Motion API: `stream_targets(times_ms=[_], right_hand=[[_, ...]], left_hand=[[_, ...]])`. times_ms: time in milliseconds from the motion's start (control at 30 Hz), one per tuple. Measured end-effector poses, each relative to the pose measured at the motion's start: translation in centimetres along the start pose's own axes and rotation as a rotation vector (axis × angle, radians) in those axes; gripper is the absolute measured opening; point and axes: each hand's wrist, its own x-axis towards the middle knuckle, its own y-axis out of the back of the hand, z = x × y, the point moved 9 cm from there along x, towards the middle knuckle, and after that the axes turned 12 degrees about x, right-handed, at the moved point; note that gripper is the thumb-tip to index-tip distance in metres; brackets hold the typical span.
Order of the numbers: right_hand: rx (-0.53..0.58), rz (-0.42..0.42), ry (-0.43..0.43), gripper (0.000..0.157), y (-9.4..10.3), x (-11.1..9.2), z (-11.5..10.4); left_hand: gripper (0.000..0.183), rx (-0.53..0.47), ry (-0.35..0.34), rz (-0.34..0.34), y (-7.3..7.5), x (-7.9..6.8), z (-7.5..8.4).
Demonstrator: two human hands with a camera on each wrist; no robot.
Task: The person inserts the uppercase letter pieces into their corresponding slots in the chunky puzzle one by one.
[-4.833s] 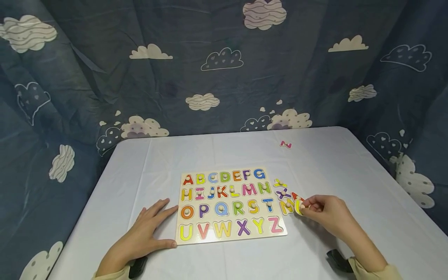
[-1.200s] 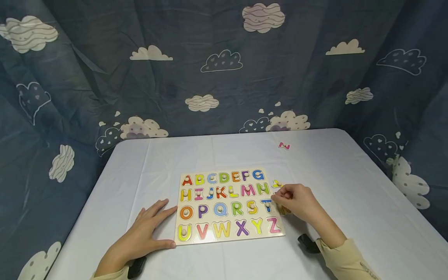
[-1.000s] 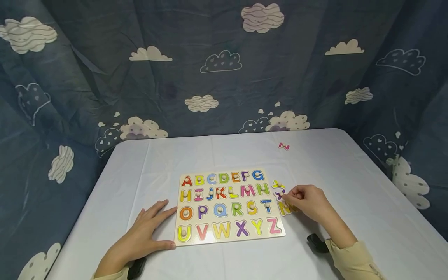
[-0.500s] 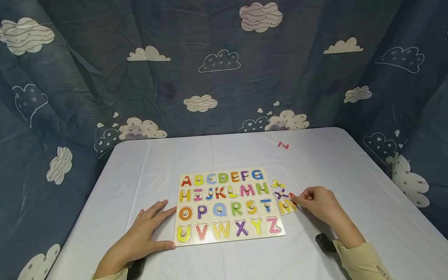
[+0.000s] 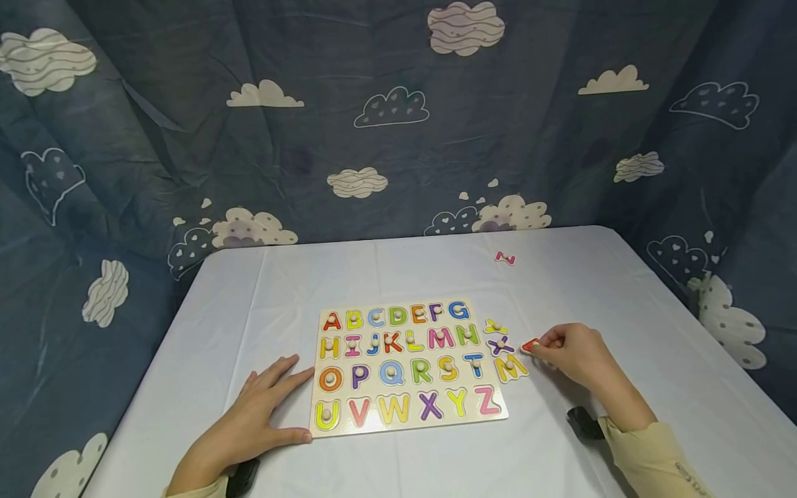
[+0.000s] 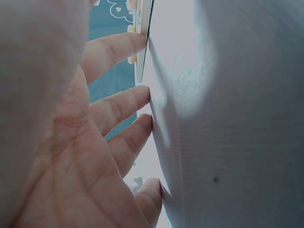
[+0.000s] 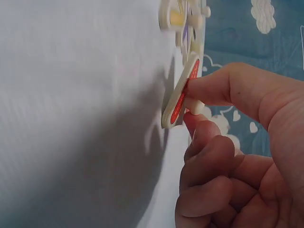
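Observation:
My right hand (image 5: 575,354) pinches a red letter piece (image 5: 530,346) by its knob between thumb and index finger, just right of the loose letters. In the right wrist view this red piece (image 7: 178,108) is tilted on edge close over the cloth, its other fingers curled behind. My left hand (image 5: 258,411) lies with fingers spread, thumb and index tip at the left edge of the wooden alphabet puzzle board (image 5: 414,419). In the left wrist view a fingertip (image 6: 138,41) touches the board's side. Knobbed letters A to U sit in the board; V to Z show bare slots.
Beside the board's right edge lie a yellow Y piece (image 5: 495,326), a purple X piece (image 5: 500,345) and a yellow W piece (image 5: 511,368) turned upside down. A pink Z piece (image 5: 505,258) lies far back on the white-covered table (image 5: 286,277). Behind hangs a dark cloud-print curtain (image 5: 299,152).
The yellow U, earlier in my right hand, now sits in its slot. My right hand then moved right, took hold of the red letter piece and drew it away. My left hand has stayed put.

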Motion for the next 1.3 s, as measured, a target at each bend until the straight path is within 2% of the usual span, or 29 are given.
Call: stream_targets(times_ms=[233,533,700,933,1167,1300], right_hand=[[0.016,-0.026,0.032,0.020,0.3,0.6,0.3],[0.098,-0.016,0.006,0.023,0.3,0.7,1.3],[0.112,-0.020,0.018,0.024,0.0,0.6,1.0],[0.181,-0.086,0.059,0.025,-1.8,-0.2,-1.6],[0.307,-0.209,0.086,0.020,-5.2,-1.5,-5.5],[0.348,-0.264,0.146,0.019,-7.3,-2.2,-8.1]], left_hand=[[0.102,-0.003,-0.001,0.002,0.1,0.0,0.0],[0.101,0.005,-0.009,0.008,0.3,-0.1,0.1],[0.101,0.011,-0.012,0.009,0.2,0.0,0.1],[0.101,0.007,-0.021,0.019,0.4,-0.1,0.2],[0.102,0.001,-0.024,0.015,0.4,-0.1,0.2],[0.101,-0.002,-0.023,0.013,0.4,-0.1,0.2]])
